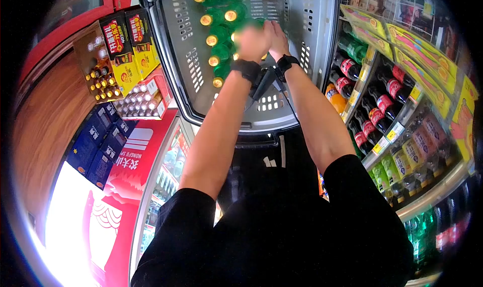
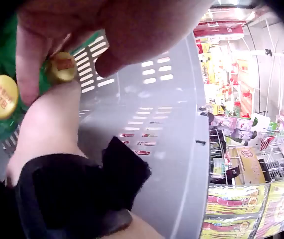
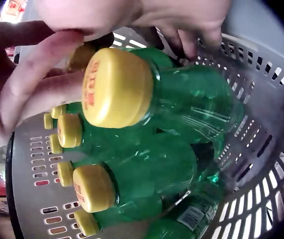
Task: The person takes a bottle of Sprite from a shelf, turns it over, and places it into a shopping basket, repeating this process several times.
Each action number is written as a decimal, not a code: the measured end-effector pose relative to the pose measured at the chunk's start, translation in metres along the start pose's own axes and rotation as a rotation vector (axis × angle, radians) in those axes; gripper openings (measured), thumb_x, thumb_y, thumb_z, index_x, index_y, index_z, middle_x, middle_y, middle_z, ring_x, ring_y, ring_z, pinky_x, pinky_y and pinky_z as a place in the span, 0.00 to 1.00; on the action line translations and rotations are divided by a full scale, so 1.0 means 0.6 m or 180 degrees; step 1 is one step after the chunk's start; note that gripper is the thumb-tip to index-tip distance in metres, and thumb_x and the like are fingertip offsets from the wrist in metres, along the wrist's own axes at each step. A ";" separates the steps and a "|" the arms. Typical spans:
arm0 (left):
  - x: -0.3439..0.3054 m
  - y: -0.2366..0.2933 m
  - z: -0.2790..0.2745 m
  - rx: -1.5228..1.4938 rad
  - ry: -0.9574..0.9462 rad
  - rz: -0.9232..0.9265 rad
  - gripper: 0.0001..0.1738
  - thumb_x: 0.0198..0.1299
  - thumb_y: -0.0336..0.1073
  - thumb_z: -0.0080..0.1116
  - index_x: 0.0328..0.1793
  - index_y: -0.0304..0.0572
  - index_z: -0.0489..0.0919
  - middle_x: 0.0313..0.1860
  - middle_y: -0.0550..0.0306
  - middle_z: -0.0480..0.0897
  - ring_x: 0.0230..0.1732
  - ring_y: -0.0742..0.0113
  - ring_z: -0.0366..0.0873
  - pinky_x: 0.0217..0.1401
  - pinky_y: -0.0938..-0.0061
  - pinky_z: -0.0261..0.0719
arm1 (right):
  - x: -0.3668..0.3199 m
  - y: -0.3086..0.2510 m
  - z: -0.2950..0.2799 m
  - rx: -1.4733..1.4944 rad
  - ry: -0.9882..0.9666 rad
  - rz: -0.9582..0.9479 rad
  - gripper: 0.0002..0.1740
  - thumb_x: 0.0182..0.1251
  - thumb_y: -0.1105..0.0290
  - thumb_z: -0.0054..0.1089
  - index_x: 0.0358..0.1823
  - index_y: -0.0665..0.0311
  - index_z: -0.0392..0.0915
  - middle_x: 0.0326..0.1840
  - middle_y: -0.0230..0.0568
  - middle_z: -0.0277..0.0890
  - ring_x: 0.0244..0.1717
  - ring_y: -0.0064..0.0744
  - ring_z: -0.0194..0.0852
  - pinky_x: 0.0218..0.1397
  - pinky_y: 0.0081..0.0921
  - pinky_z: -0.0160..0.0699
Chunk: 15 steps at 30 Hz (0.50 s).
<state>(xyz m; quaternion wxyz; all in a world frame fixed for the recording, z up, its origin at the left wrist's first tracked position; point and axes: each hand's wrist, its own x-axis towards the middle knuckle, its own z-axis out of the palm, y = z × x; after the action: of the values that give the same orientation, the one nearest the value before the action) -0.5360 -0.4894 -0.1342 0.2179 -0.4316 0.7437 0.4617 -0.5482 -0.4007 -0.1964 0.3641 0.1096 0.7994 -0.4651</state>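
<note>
Inside a grey plastic basket [image 1: 314,40], both hands are close together over green bottles [image 1: 211,20] with yellow caps. My left hand [image 1: 253,43] is blurred in the head view. In the left wrist view its index finger [image 2: 28,74] points down between two yellow caps [image 2: 0,97], with the thumb spread apart. My right hand [image 1: 277,41] is beside it, fingers pointing to the far side of the basket. In the right wrist view its fingers [image 3: 187,44] hang behind the nearest bottle [image 3: 191,97], whose yellow cap [image 3: 119,88] is close below the palm. Both wrists wear black bands.
Shelves of soda bottles [image 1: 385,103] with price tags stand close along the right. On the left are boxed small bottles [image 1: 143,101], dark blue cartons [image 1: 98,141] and a red drinks fridge [image 1: 133,171]. The basket's side walls rise around the hands.
</note>
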 end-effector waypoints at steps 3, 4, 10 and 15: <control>-0.051 0.028 -0.031 -0.0288 -0.0004 -0.0012 0.36 0.59 0.58 0.58 0.43 0.19 0.80 0.31 0.39 0.84 0.36 0.54 0.87 0.41 0.65 0.81 | -0.005 -0.003 -0.006 -0.0188 0.0307 -0.0228 0.39 0.74 0.47 0.42 0.69 0.79 0.62 0.67 0.71 0.65 0.68 0.64 0.64 0.71 0.44 0.62; -0.069 0.036 -0.041 -0.0312 -0.0005 0.0029 0.37 0.59 0.59 0.58 0.46 0.19 0.80 0.31 0.40 0.84 0.38 0.55 0.87 0.43 0.65 0.80 | -0.007 -0.007 -0.009 -0.0085 0.0347 -0.0269 0.38 0.74 0.48 0.43 0.68 0.79 0.64 0.66 0.69 0.67 0.68 0.62 0.65 0.71 0.43 0.62; -0.161 -0.022 -0.083 -0.0554 0.0591 0.0574 0.31 0.64 0.51 0.59 0.55 0.24 0.78 0.45 0.34 0.84 0.47 0.48 0.85 0.50 0.68 0.79 | -0.066 -0.040 -0.049 -0.0310 0.0380 -0.1131 0.36 0.74 0.49 0.49 0.67 0.78 0.65 0.67 0.66 0.67 0.69 0.59 0.65 0.72 0.40 0.62; -0.234 -0.115 -0.169 -0.0688 0.1399 0.1266 0.16 0.65 0.36 0.61 0.54 0.31 0.81 0.60 0.37 0.79 0.55 0.46 0.80 0.59 0.62 0.77 | -0.165 -0.060 -0.118 -0.0350 0.0353 -0.1903 0.24 0.74 0.61 0.57 0.64 0.68 0.72 0.59 0.56 0.77 0.60 0.47 0.78 0.63 0.35 0.74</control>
<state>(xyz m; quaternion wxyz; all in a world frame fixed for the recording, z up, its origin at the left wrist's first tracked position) -0.3955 -0.5301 -0.0191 -0.0898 -0.3878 0.7894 0.4673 -0.5303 -0.3456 -0.0833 0.1723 -0.1251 0.8389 -0.5010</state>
